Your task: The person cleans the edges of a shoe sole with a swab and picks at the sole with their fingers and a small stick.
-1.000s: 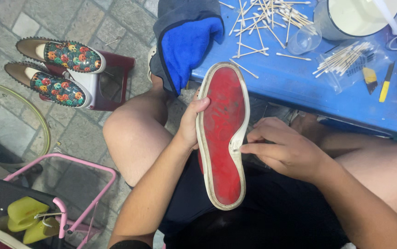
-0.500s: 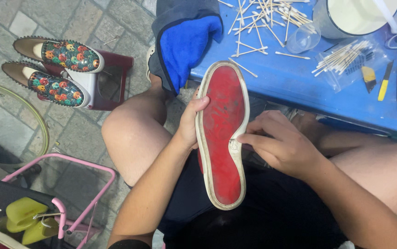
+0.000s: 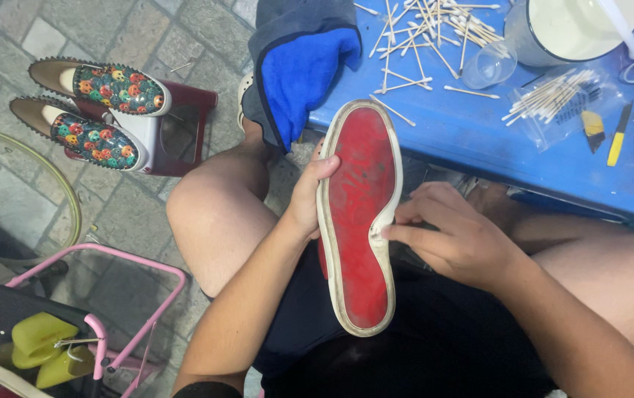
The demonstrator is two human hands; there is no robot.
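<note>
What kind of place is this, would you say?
Probably an outdoor shoe-cleaning or repair stand: a red-soled shoe held over the lap, cotton swabs on a blue table, patterned shoes on stone paving.

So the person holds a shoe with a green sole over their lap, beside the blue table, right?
Not quite: the sole is red, not green, with a pale rim, as the head view shows. The left hand grips one edge and the right hand presses the other, over the lap beside the blue table.
</note>
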